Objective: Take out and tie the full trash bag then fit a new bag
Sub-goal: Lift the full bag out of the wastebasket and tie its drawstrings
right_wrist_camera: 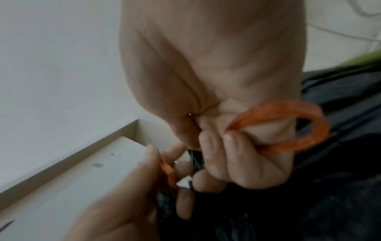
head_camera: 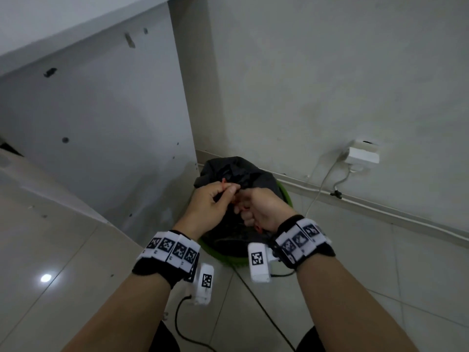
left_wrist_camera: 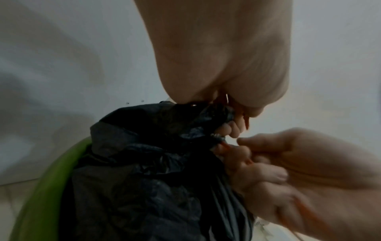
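Observation:
A full black trash bag (head_camera: 236,171) sits in a round green bin (head_camera: 285,193) on the floor in a corner. Its top is gathered, seen up close as the trash bag (left_wrist_camera: 144,163) in the left wrist view. My left hand (head_camera: 215,199) pinches an orange drawstring (head_camera: 223,182) just above the gathered neck. My right hand (head_camera: 253,207) is curled round the other orange drawstring loop (right_wrist_camera: 299,127), which sticks out past its fingers in the right wrist view. Both hands touch over the bag's mouth, and the knot area between them is hidden.
A white cabinet panel (head_camera: 101,128) stands left of the bin, the wall (head_camera: 330,85) behind it. A white plug block (head_camera: 363,154) with cables hangs on the wall to the right. Pale floor tiles (head_camera: 380,262) lie in front. Black wrist-camera cables (head_camera: 258,301) trail down.

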A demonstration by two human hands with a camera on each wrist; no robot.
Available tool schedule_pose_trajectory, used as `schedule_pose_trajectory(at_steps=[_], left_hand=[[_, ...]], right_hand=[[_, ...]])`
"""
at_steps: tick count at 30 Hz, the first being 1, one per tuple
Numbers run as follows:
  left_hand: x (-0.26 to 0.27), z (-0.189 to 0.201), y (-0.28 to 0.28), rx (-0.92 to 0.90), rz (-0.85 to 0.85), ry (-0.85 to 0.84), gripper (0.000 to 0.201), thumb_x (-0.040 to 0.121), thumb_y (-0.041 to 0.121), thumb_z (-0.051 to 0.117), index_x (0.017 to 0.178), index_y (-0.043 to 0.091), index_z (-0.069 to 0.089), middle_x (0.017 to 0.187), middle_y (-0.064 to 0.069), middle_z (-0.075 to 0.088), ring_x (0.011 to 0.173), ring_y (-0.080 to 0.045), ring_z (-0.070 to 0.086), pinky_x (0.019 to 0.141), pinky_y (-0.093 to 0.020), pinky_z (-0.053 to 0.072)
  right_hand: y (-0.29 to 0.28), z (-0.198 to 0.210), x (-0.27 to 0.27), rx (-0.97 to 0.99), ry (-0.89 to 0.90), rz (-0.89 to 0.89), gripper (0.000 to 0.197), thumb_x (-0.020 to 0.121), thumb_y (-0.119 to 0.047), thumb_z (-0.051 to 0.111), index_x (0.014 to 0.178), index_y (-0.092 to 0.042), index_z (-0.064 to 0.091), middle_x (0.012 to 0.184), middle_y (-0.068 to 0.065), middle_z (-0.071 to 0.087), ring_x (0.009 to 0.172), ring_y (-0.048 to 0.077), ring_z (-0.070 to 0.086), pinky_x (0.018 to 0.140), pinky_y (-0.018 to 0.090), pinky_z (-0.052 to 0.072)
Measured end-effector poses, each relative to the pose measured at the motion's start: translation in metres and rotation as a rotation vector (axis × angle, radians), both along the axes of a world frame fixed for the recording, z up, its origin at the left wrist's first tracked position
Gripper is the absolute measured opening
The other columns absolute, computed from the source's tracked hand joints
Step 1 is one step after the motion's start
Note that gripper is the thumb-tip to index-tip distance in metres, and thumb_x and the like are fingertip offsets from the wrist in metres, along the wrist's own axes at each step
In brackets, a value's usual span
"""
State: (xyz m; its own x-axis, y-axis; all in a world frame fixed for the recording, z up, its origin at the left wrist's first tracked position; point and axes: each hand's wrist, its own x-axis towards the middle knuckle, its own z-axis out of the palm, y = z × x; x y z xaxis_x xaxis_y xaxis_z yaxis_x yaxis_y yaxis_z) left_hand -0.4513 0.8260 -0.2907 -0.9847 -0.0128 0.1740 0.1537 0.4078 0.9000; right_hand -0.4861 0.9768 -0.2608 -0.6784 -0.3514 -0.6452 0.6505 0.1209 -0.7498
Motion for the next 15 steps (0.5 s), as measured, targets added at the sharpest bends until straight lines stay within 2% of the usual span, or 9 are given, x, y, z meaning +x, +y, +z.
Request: schedule_pose_trajectory(at_steps=[2,4,6,8,9,11,12,13,15], left_hand=[[-0.001,-0.003,-0.002,0.000,-0.050,-0.038,0.025,0.099,0.017,0.055,0.117,0.015,0.072,0.091,0.007,0.067,0.084,0.003,0.062,0.083,-0.017,0.045],[0.003,-0.003,0.001,-0.007,-0.131,-0.035,0.030,0.099,0.006,0.051,0.124,0.011,0.068,0.095,0.007,0.067,0.082,0.006,0.060,0.081,-0.011,0.042],[0.005,-0.001,0.006,-0.040,-0.166,0.004,0.032,0.100,0.002,0.047,0.124,0.010,0.067,0.096,0.008,0.068,0.080,0.010,0.059,0.079,-0.006,0.040],[0.005,-0.001,0.011,-0.017,-0.146,0.031,0.030,0.099,0.004,0.049,0.116,0.019,0.067,0.091,0.007,0.071,0.081,0.005,0.063,0.080,-0.010,0.043],[0.004,-0.002,0.012,0.029,-0.122,0.022,0.027,0.097,0.007,0.050,0.112,0.027,0.062,0.087,0.006,0.071,0.080,0.000,0.064,0.080,-0.017,0.046],[0.000,-0.004,0.013,0.125,-0.065,-0.027,0.025,0.095,0.013,0.051,0.105,0.036,0.051,0.082,0.006,0.071,0.079,-0.014,0.066,0.078,-0.029,0.048],[-0.001,-0.004,0.013,0.154,-0.043,-0.042,0.025,0.095,0.013,0.051,0.105,0.036,0.049,0.082,0.005,0.071,0.078,-0.016,0.066,0.078,-0.031,0.048],[-0.001,-0.004,0.013,0.174,-0.033,-0.049,0.026,0.095,0.012,0.052,0.106,0.036,0.048,0.082,0.007,0.071,0.075,-0.014,0.065,0.077,-0.032,0.047],[-0.001,-0.004,0.014,0.201,-0.037,-0.061,0.028,0.096,0.010,0.051,0.109,0.035,0.050,0.079,0.010,0.071,0.067,-0.011,0.059,0.072,-0.033,0.044]], right_hand=[[0.013,0.001,0.009,0.193,0.184,0.099,0.016,0.098,-0.012,0.047,0.089,-0.011,0.060,0.067,0.006,0.060,0.045,0.012,0.037,0.043,0.023,0.027],[0.023,-0.002,0.014,0.434,0.411,0.134,0.006,0.090,-0.013,0.057,0.095,-0.016,0.058,0.075,0.005,0.071,0.055,0.012,0.055,0.052,0.027,0.044],[0.028,-0.003,0.020,0.498,0.578,0.059,0.015,0.080,-0.016,0.061,0.089,-0.023,0.052,0.079,0.009,0.074,0.067,0.020,0.066,0.061,0.035,0.055],[0.032,0.004,0.023,0.350,0.615,0.018,0.014,0.085,-0.009,0.063,0.084,-0.021,0.056,0.080,0.011,0.076,0.065,0.023,0.067,0.056,0.034,0.053],[0.034,0.009,0.024,0.234,0.551,0.029,0.013,0.090,-0.005,0.059,0.088,-0.018,0.063,0.085,0.011,0.077,0.068,0.022,0.068,0.059,0.033,0.052],[0.041,0.016,0.024,-0.032,0.351,0.065,0.027,0.096,-0.001,0.048,0.107,-0.010,0.070,0.105,0.011,0.077,0.086,0.025,0.070,0.073,0.036,0.053],[0.047,0.015,0.023,-0.123,0.295,0.089,0.032,0.097,0.001,0.044,0.117,-0.008,0.068,0.113,0.010,0.075,0.095,0.026,0.071,0.080,0.036,0.054],[0.051,0.013,0.022,-0.179,0.281,0.099,0.035,0.098,0.002,0.043,0.121,-0.008,0.067,0.119,0.009,0.073,0.100,0.027,0.071,0.083,0.036,0.055],[0.052,0.006,0.023,-0.155,0.357,0.087,0.033,0.098,0.003,0.047,0.119,-0.012,0.068,0.118,0.008,0.074,0.094,0.028,0.074,0.076,0.032,0.057]])
